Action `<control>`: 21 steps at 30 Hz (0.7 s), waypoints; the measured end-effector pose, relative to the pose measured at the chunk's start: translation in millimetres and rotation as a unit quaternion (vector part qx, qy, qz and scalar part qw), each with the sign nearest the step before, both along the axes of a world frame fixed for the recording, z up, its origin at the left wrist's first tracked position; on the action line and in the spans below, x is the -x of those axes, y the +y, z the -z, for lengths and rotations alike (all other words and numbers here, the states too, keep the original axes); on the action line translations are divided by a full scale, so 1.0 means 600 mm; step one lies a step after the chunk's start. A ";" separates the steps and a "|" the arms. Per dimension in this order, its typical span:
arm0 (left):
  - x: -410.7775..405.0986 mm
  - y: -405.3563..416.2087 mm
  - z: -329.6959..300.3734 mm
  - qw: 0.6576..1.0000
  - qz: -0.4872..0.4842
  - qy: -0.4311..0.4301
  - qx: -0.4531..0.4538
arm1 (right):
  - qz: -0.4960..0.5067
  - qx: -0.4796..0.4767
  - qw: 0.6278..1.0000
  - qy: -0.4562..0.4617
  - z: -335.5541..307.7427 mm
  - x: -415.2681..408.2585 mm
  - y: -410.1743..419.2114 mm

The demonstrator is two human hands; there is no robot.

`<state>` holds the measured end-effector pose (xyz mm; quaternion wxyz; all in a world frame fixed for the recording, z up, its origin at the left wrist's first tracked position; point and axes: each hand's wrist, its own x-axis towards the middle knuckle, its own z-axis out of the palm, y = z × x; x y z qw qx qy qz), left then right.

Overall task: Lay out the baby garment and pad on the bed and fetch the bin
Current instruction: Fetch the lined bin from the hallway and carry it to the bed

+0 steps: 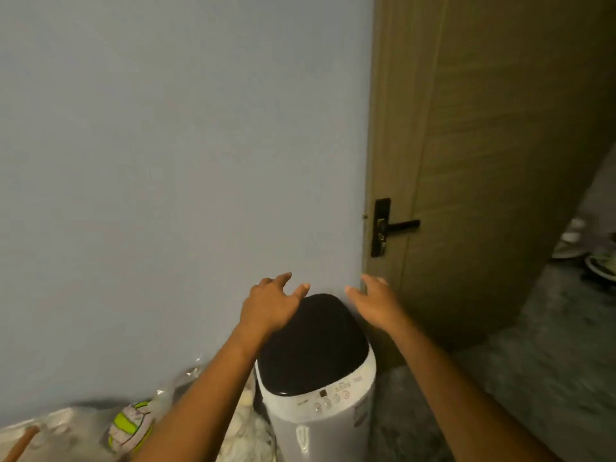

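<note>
A white bin [320,415] with a black domed lid [310,345] and a row of buttons on its front stands on the floor against the pale blue wall. My left hand [271,303] hovers over the lid's left rear edge, fingers spread. My right hand [375,300] is stretched out to the right of the lid, fingers apart, holding nothing. Both forearms reach in from the bottom of the view. The baby garment, the pad and the bed are out of sight.
A brown wooden door [483,161] with a black lever handle [393,226] stands just right of the bin. Clear plastic bags with a green-and-white ball [131,425] lie at the lower left. Grey floor [533,378] extends to the right, with shoes [596,261] at the far right edge.
</note>
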<state>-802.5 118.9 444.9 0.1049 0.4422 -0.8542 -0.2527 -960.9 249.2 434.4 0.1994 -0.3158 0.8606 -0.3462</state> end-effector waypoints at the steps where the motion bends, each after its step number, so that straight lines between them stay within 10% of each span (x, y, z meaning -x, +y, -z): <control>1: 0.038 0.005 0.008 1.000 0.027 0.003 -0.007 | 0.027 -0.002 1.000 -0.006 0.006 0.027 0.020; 21: 0.692 0.422 0.284 0.890 0.442 -0.102 -0.045 | 0.444 -0.009 0.891 -0.094 0.298 0.413 0.558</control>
